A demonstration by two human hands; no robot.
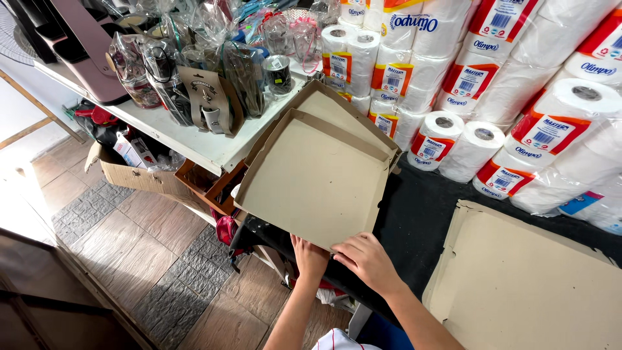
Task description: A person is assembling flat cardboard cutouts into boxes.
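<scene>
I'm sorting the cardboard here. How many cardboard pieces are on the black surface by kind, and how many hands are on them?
Folded box trays: 1
Flat cardboard sheets: 1
Hands on the tray, left hand and right hand: 2
Total: 4

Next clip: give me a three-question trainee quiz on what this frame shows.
1. True or false: both hands touch the near edge of the cardboard box tray.
2. What lies on the black surface right of the tray? A) a flat cardboard sheet B) a metal pan C) a folded towel
3. Fill in: stacked behind the tray are wrapped rolls of ____.

Key:
1. True: the left hand and right hand meet at that edge.
2. A, the flat cardboard sheet.
3. Paper, the paper rolls.
</scene>
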